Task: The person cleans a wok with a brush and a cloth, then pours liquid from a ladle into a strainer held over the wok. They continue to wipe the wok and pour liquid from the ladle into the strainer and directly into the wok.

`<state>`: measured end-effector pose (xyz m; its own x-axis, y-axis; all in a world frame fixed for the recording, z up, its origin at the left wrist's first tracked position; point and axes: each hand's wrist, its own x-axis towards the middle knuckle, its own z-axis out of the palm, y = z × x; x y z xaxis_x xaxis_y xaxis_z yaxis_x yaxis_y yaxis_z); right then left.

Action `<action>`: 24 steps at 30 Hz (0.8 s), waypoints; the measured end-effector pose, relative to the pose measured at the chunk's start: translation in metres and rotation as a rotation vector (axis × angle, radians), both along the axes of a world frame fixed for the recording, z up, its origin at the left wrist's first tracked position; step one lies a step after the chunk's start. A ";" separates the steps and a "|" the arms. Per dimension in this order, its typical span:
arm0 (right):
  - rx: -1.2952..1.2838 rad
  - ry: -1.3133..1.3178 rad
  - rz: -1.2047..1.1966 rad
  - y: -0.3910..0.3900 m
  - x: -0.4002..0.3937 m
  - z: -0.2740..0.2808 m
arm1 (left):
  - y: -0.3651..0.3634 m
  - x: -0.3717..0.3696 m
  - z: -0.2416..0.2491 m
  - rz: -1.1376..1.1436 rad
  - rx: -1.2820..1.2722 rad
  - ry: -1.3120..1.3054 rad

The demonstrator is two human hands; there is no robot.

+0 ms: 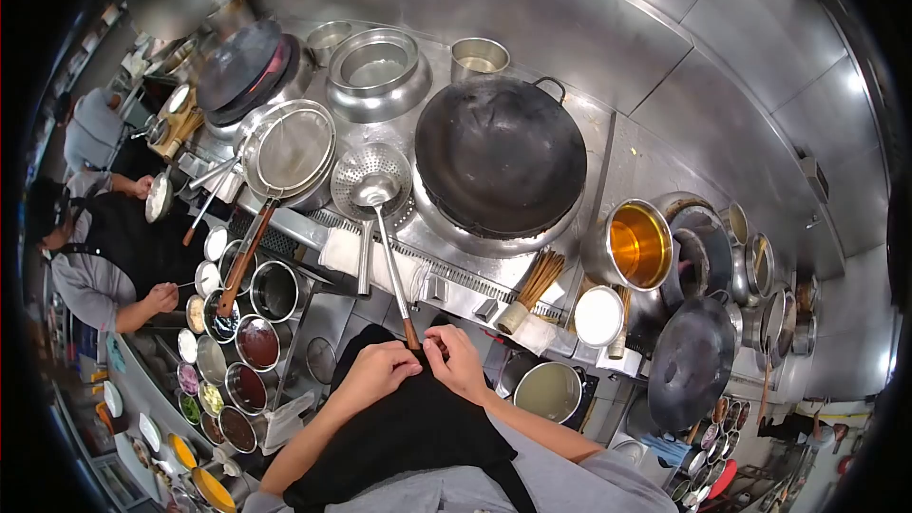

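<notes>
My left hand point(381, 370) and my right hand point(457, 361) are close together in front of the black apron point(408, 427), fingers curled inward. What either holds, if anything, is too small to make out. Between them lies the wooden handle tip of a steel ladle point(376, 191); whether a hand touches it is unclear. The ladle's bowl rests on a perforated skimmer point(353, 167). Beyond stands a large black wok point(501, 157) on the range. A folded white cloth point(370, 259) lies along the range's front edge, under the ladle and skimmer handles.
Round strainers point(293, 147) sit left of the skimmer. At the right are a pot of amber liquid point(638, 245), a bamboo brush point(532, 293), a white bowl point(599, 315) and another wok point(692, 364). Sauce containers point(257, 342) stand at the left, beside a co-worker point(119, 247) holding a bowl.
</notes>
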<state>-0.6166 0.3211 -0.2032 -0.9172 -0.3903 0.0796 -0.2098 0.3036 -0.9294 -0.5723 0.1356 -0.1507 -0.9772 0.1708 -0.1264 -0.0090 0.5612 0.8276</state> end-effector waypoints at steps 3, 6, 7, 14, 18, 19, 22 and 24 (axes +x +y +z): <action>-0.050 0.081 0.020 -0.005 -0.009 -0.003 | -0.006 0.007 -0.001 0.051 -0.004 -0.017; -0.050 -0.007 -0.152 0.000 -0.032 0.001 | -0.006 -0.005 -0.002 0.055 0.007 -0.036; -0.040 -0.052 -0.230 0.007 -0.043 -0.002 | -0.002 -0.014 -0.010 -0.011 0.020 0.027; 0.737 -0.322 -0.770 0.096 -0.099 -0.167 | 0.001 -0.110 -0.029 -0.440 -0.047 0.005; 0.457 -0.452 -0.937 0.124 -0.096 -0.232 | 0.006 -0.219 -0.056 -0.178 -0.308 0.593; 0.203 -0.531 -0.995 0.123 -0.097 -0.221 | 0.009 -0.233 -0.075 -0.210 -0.342 0.521; -0.458 -0.592 -1.044 0.096 -0.096 -0.141 | 0.020 -0.267 -0.147 -0.189 -0.364 0.553; -0.533 -0.433 -1.002 0.053 -0.115 -0.042 | 0.022 -0.268 -0.153 -0.213 -0.371 0.498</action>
<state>-0.7311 0.3741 -0.2454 -0.7838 0.4955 -0.3744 0.2577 -0.2891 -0.9220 -0.8405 0.1574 -0.3035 -0.8835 0.3996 0.2444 0.4684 0.7570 0.4556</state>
